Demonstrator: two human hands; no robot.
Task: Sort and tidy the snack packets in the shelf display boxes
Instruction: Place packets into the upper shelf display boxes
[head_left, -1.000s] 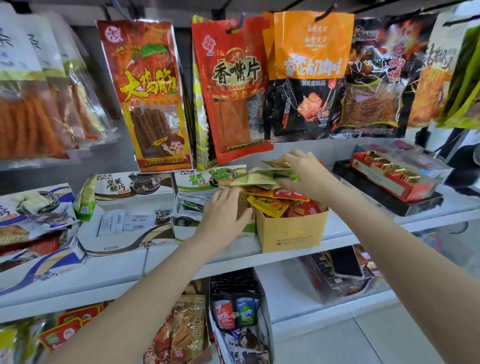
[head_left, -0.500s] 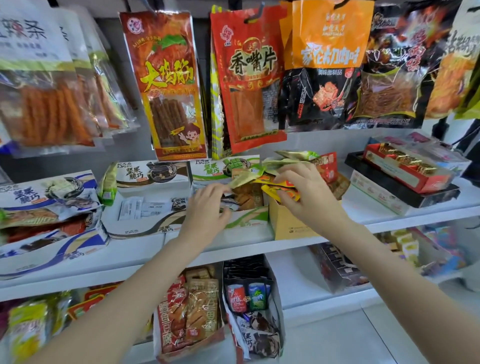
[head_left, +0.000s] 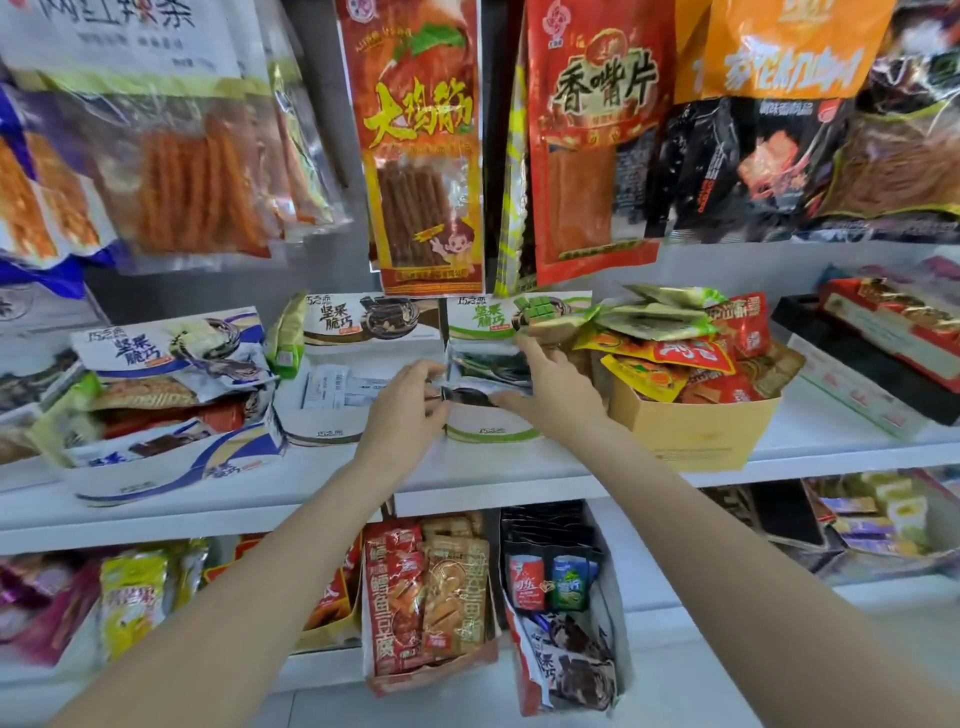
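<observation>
On the middle shelf stands a white display box with green trim (head_left: 491, 428), with flat snack packets (head_left: 488, 364) inside. My left hand (head_left: 405, 402) pinches the near-left edge of a dark packet (head_left: 470, 397) in that box. My right hand (head_left: 556, 384) is in the same box, thumb on that packet's right end and fingers spread over the packets behind. To the right stands a yellow cardboard box (head_left: 696, 431) heaped with green, yellow and red packets (head_left: 670, 338).
A white box with brown trim (head_left: 332, 410) stands left of the green one, and a blue-trimmed box (head_left: 156, 457) of mixed packets further left. Large snack bags (head_left: 423, 145) hang above. A black tray with a red box (head_left: 883, 332) sits at right. Lower shelves hold more packets (head_left: 428, 592).
My right hand has left the heap in the yellow box and moved left into the green-trimmed box. My left hand has shifted onto the dark packet's edge. The view has moved closer.
</observation>
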